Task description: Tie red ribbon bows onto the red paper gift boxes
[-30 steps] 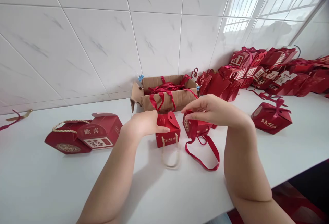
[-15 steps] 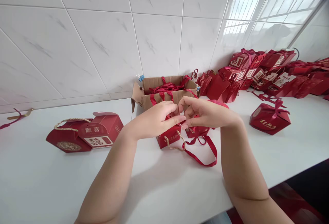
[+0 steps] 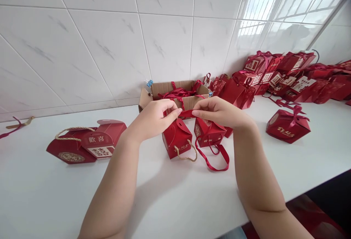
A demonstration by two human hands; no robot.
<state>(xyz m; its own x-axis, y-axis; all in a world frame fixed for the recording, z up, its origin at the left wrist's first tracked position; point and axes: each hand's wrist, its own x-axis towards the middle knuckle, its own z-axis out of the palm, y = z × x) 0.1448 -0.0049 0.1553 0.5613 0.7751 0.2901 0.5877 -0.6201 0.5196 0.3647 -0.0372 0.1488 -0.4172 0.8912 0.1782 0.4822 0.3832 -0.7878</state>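
A short stretch of red ribbon spans the gap between my two hands. My left hand pinches one side of it between thumb and fingers, and my right hand pinches the other. Below them stands a red gift box with a twisted rope handle hanging down its front. Beside it, on the right, is a second red gift box, with a loop of ribbon lying on the table in front. Where the held ribbon's ends run is hidden by my hands.
A cardboard box of red ribbons stands behind my hands. Two red boxes are on the left, and a bow-tied box is on the right. Many red boxes are piled along the tiled wall. A ribbon with a brass-coloured piece lies far left.
My hands have moved apart and up from close together, and a red ribbon now stretches between them. The two small boxes below show more fully.
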